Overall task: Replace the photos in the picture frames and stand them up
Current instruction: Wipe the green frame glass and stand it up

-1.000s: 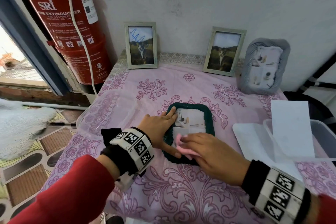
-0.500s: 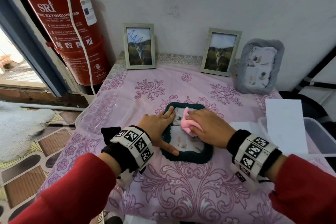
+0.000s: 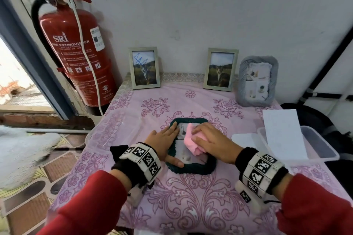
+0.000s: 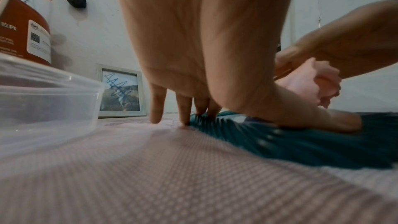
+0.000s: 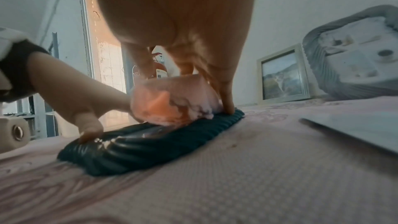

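Note:
A dark green ribbed frame (image 3: pixel 193 169) lies flat, glass up, at the middle of the pink tablecloth. My left hand (image 3: pixel 166 139) presses flat on its left border, thumb on the lower left edge. My right hand (image 3: pixel 210 142) holds a bunched pink cloth (image 3: pixel 192 141) against the glass, over the upper half of the photo. From the right wrist, the cloth (image 5: pixel 172 100) sits on the frame (image 5: pixel 150 151). Two pale frames with cat photos (image 3: pixel 144 68) (image 3: pixel 220 69) and a grey ribbed frame (image 3: pixel 257 81) stand along the wall.
A red fire extinguisher (image 3: pixel 76 59) stands beside the table's far left corner. A clear plastic container (image 4: pixel 43 94) sits left of my left hand. At the right edge are a clear box (image 3: pixel 321 150), its lid (image 3: pixel 246 139) and a white sheet (image 3: pixel 282 133).
My right hand has slid the pink cloth from the frame's near edge up toward the far part of the glass. My left hand has stayed on the left border.

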{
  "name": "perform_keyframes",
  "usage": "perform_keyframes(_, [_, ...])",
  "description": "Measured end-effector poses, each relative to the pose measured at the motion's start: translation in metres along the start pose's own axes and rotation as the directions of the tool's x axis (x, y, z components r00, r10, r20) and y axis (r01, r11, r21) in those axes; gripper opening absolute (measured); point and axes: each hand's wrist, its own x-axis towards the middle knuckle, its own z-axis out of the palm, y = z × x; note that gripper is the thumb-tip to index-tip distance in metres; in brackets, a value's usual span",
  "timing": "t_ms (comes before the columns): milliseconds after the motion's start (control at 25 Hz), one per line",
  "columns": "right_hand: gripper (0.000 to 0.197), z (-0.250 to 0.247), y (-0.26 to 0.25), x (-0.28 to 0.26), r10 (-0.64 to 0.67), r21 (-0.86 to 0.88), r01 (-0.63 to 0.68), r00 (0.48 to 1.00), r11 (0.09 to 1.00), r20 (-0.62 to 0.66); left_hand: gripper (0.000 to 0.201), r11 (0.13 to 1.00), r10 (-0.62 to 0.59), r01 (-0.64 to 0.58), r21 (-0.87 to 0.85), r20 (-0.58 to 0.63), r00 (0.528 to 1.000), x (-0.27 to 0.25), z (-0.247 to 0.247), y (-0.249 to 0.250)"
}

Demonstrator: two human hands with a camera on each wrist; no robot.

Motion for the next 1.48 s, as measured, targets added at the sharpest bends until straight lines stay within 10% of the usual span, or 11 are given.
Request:
perform_keyframes(280, [0.025, 0.001, 0.004, 0.000, 0.049, 0.085, -0.035, 0.984, 0.996, -0.169, 0.072, 0.962, -0.016, -0.038, -0.270, -0.194, 0.981, -0.006, 0.001, 0.008])
perform_keyframes(400, [0.019, 0.001, 0.006, -0.002, 0.018, 0.059, -0.006, 0.980, 0.998, -0.199, 0.034, 0.720, -0.286, -0.030, -0.693, -0.336, 0.897, 0.002, 0.000, 0.015])
perform_keyframes(600, [0.036, 0.001, 0.010, -0.001, 0.143, 0.126, -0.102, 0.915, 0.987, -0.377, 0.046, 0.569, -0.293, -0.075, -0.819, -0.287, 0.912, 0.012, 0.009, 0.034])
perform_keyframes(760, [0.035, 0.001, 0.015, -0.005, 0.318, 0.265, -0.249, 0.912, 0.931, -0.258, 0.045, 0.526, -0.405, -0.066, -0.848, -0.318, 0.857, 0.019, 0.017, 0.031])
perform_keyframes(1120, [0.034, 0.004, 0.004, -0.008, 0.282, 0.561, -0.083, 0.918, 0.824, -0.278, 0.033, 0.237, -0.434, -0.376, -0.896, -0.444, 0.784, 0.014, 0.018, 0.032])
perform_keyframes(1480, [0.040, 0.006, -0.008, -0.011, 0.240, 0.721, 0.055, 0.923, 0.690, -0.300, 0.027, -0.125, -0.255, -0.416, -0.901, -0.377, 0.891, 0.006, 0.013, 0.038])
